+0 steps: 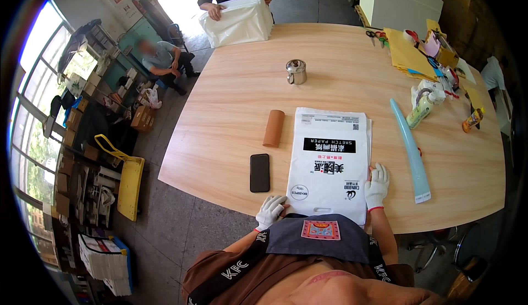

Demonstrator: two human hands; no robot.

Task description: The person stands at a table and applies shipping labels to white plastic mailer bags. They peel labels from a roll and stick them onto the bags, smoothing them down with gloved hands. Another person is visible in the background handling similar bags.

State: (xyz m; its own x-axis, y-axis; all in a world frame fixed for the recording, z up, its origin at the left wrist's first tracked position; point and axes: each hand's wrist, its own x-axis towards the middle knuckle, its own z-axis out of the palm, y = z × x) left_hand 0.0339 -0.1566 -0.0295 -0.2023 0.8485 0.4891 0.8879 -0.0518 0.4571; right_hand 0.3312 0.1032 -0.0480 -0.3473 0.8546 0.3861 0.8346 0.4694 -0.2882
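Observation:
A stack of flat white plastic paper bags with black and red print lies on the table before me, its printing upside down to me. My left hand, in a white knitted glove, rests at the stack's near left corner, fingers stretched toward it and slightly apart. Along its right edge lies my gloved right hand, open, with fingers pointing away from me. The stack's near edge meets my dark apron. Left of the stack are a black phone and a brown cylinder.
A lidded metal cup stands farther back on the wooden table. On the right lie a long pale-blue strip, a spray bottle, yellow envelopes and scissors. Across the table, a person holds a white bundle; another sits left.

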